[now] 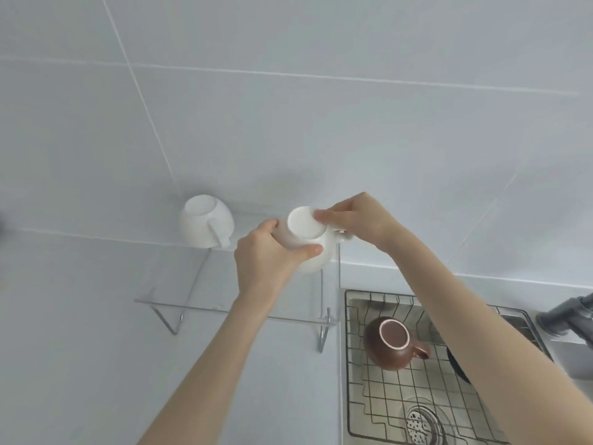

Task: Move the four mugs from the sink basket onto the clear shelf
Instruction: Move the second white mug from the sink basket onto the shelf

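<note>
Against a grey tiled wall (321,123), both hands, left hand (266,261) and right hand (359,220), clasp an upturned white mug (305,239) over the clear shelf (179,284); a brown mug (390,345) sits in the wire sink basket (385,396).

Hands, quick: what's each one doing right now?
Left hand: closed around the upside-down white mug.
Right hand: gripping the same mug, fingertips at its base.

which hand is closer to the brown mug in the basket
Right. The right hand is up and a bit left of the brown mug; the left hand is further left. Both hold the white mug.
</note>
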